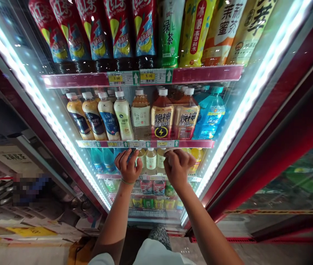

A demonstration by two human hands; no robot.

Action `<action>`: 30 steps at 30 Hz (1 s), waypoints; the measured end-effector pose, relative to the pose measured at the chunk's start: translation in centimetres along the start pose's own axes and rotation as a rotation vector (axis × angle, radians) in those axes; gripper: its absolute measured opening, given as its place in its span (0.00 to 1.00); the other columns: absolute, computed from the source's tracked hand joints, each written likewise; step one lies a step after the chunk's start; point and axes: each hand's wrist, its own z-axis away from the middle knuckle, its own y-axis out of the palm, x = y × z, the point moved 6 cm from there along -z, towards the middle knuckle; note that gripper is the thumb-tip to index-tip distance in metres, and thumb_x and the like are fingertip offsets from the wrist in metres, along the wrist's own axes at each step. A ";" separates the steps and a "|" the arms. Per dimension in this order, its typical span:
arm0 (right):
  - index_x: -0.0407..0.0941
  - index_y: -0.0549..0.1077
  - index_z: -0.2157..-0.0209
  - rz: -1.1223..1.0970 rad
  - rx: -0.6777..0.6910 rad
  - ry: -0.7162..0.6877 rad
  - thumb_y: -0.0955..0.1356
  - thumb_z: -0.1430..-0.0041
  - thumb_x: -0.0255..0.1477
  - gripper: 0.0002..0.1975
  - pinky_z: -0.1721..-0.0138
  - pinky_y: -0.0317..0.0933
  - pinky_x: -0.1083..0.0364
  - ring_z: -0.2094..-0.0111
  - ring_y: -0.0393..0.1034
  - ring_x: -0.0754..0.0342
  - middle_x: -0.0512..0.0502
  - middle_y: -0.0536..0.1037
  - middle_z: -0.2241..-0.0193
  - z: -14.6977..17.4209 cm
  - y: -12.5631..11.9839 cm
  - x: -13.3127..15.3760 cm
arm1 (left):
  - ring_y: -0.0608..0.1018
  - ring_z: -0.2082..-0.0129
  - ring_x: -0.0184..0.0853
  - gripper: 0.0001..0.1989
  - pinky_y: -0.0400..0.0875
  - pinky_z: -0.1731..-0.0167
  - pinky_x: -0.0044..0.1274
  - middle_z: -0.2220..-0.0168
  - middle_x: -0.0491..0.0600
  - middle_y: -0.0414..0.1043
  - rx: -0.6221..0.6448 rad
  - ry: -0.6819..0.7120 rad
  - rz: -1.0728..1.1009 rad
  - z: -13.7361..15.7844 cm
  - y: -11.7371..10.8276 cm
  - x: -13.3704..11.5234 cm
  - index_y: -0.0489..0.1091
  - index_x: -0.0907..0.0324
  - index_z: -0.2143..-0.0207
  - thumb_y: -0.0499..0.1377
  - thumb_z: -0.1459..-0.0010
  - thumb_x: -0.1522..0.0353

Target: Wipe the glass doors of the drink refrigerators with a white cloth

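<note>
The fingers of the left hand curl loosely together over a blue bottle just below the pink shelf rail; whether they clamp it I cannot tell. Just right stand pale bottles. The right hand is bunched, fingertips pinched at the rail's price tag. Little room shows between the shelves. Lit strips edge the open cooler, its red door frame to the right.
</note>
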 end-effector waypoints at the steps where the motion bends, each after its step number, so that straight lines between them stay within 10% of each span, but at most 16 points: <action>1: 0.51 0.75 0.58 0.007 0.032 -0.070 0.70 0.40 0.25 0.09 0.50 0.51 0.47 0.51 0.63 0.48 0.46 0.73 0.55 0.1 0.2 0.4 | 0.73 0.47 0.42 0.13 0.66 0.43 0.35 0.51 0.57 0.74 0.011 -0.007 -0.005 0.1 0.1 0.1 0.78 0.55 0.52 0.59 0.36 0.65; 8: 0.49 0.75 0.61 0.031 -0.037 0.067 0.70 0.42 0.26 0.07 0.50 0.52 0.46 0.52 0.63 0.46 0.44 0.71 0.56 0.2 0.2 -0.4 | 0.72 0.45 0.43 0.14 0.62 0.40 0.36 0.51 0.57 0.74 0.065 -0.062 -0.013 0.7 0.6 0.3 0.79 0.54 0.52 0.58 0.35 0.64; 14: 0.51 0.75 0.61 -0.019 0.063 -0.214 0.71 0.43 0.26 0.08 0.51 0.51 0.47 0.53 0.62 0.48 0.48 0.75 0.57 1.4 0.9 1.0 | 0.71 0.44 0.43 0.15 0.63 0.39 0.37 0.51 0.57 0.74 0.059 -0.040 -0.064 0.7 0.5 -0.3 0.80 0.53 0.51 0.57 0.34 0.64; 20: 0.48 0.74 0.58 -0.055 -0.032 0.150 0.69 0.43 0.25 0.10 0.49 0.52 0.45 0.51 0.62 0.46 0.43 0.70 0.55 1.4 0.4 -0.9 | 0.71 0.45 0.43 0.14 0.64 0.40 0.38 0.52 0.57 0.73 0.043 -0.036 -0.054 0.2 0.3 -0.7 0.80 0.54 0.52 0.57 0.35 0.67; 26: 0.50 0.75 0.61 -0.027 0.028 -0.116 0.70 0.45 0.24 0.10 0.51 0.51 0.47 0.53 0.62 0.48 0.47 0.73 0.57 1.5 2.0 2.9 | 0.71 0.45 0.42 0.13 0.63 0.39 0.36 0.53 0.57 0.73 0.095 -0.039 -0.017 -0.1 0.1 -0.5 0.80 0.52 0.52 0.58 0.35 0.67; 30: 0.48 0.74 0.63 -0.003 -0.054 0.103 0.69 0.46 0.23 0.09 0.51 0.52 0.46 0.53 0.61 0.46 0.44 0.70 0.57 0.2 1.5 1.7 | 0.71 0.45 0.41 0.14 0.62 0.38 0.35 0.51 0.55 0.73 0.218 -0.030 0.031 -0.5 -0.4 0.3 0.79 0.48 0.49 0.61 0.35 0.66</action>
